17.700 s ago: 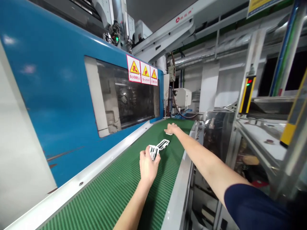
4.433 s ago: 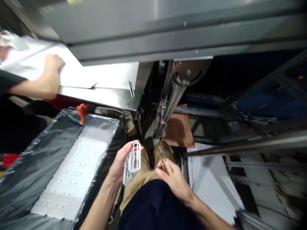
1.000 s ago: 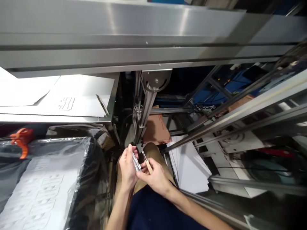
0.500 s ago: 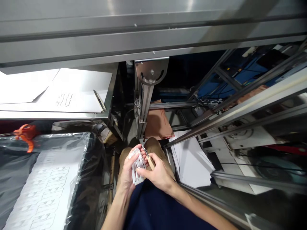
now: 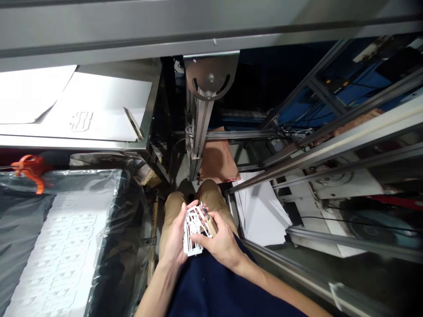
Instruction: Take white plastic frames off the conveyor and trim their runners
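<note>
Above my lap, my left hand (image 5: pixel 176 240) grips a small stack of white cut-out pieces (image 5: pixel 189 247) with long slots through them. Its thumb lies along the near left side, and the fingers pass behind. My right hand (image 5: pixel 225 243) is closed around a wooden-handled tool (image 5: pixel 212 226) with a thin metal shaft pointing up and away. The tip is too small to make out. My right thumb presses on the lower part of the white pieces, so both hands touch them.
To the left, a metal table bears white sheets (image 5: pixel 109 94), a cutter knife (image 5: pixel 133 124) and another cut-out (image 5: pixel 82 121). An orange clamp (image 5: pixel 31 169) grips a plastic-lined bin (image 5: pixel 115 193) holding cut sheets. A metal beam (image 5: pixel 132 46) crosses ahead; frame bars and paper (image 5: pixel 261 215) lie right.
The white pieces have turned to face me more, showing their slots. My right hand has shifted slightly right with the tool. The view has tipped downward.
</note>
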Motion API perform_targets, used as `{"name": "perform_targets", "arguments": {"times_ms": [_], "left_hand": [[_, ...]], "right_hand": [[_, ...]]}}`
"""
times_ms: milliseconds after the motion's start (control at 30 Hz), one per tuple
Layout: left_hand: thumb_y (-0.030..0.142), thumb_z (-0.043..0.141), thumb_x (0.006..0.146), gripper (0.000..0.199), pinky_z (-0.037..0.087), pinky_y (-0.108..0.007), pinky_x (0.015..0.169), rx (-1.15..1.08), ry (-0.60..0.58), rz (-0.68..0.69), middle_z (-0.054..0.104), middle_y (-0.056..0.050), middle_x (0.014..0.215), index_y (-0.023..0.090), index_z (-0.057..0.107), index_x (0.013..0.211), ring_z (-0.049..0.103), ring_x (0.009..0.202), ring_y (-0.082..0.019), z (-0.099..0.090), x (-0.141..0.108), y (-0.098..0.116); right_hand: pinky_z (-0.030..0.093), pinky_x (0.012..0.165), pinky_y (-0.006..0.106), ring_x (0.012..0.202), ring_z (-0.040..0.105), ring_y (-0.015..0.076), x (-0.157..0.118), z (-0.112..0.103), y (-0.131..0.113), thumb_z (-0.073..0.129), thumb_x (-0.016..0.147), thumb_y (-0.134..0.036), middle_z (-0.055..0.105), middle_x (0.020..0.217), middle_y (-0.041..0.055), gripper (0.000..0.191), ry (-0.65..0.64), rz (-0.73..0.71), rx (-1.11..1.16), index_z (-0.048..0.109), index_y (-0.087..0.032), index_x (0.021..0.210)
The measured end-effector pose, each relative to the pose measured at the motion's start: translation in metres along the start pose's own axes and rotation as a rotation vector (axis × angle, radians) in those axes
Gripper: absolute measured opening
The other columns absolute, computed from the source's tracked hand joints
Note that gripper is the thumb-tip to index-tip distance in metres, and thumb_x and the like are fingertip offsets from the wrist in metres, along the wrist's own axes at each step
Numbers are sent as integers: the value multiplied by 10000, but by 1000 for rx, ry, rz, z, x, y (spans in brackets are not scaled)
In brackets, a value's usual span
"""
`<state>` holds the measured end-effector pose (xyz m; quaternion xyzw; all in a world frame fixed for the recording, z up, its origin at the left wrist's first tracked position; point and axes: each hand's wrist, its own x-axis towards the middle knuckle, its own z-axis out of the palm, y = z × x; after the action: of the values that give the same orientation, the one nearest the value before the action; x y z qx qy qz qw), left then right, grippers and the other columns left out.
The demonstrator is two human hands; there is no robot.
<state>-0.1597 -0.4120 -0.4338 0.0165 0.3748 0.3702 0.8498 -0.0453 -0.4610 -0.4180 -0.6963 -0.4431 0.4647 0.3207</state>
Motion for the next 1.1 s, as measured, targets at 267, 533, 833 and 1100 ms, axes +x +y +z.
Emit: {"name": "perform_targets", "arguments": {"times_ms": [267,533,833,1100], "left_hand": [[381,648,761,245,447,-200,550,410,155,196,568,13,693,177,605,891,518,580,-98,-14,0,0],[437,601,777,316,403,-221,631,841,112,277,606,-27,810,168,633,938,496,707,-136,-14,-13,21],[375,626,766,215,358,-226,604,839,61,278,549,12,675,162,601,792,452,626,-123,-15,-13,21],[356,530,840,196,370,-258,638,970,-70,381,534,-5,737,170,535,779,464,668,-145,-24,-17,21]], "right_hand": [[405,567,221,572,458,93,-4,-8,11,560,783,-239,487,664,-34,121,88,-172,22,452,-185,796],[439,658,252,688,503,126,-8,-3,28,493,713,-10,499,754,15,240,242,-761,-149,466,-181,879],[464,619,288,685,526,158,-9,6,43,440,716,-42,537,749,44,249,175,-896,-155,469,-172,927],[483,622,312,679,537,170,-14,4,41,454,757,-102,538,730,39,188,-26,-883,-203,437,-199,916]]}}
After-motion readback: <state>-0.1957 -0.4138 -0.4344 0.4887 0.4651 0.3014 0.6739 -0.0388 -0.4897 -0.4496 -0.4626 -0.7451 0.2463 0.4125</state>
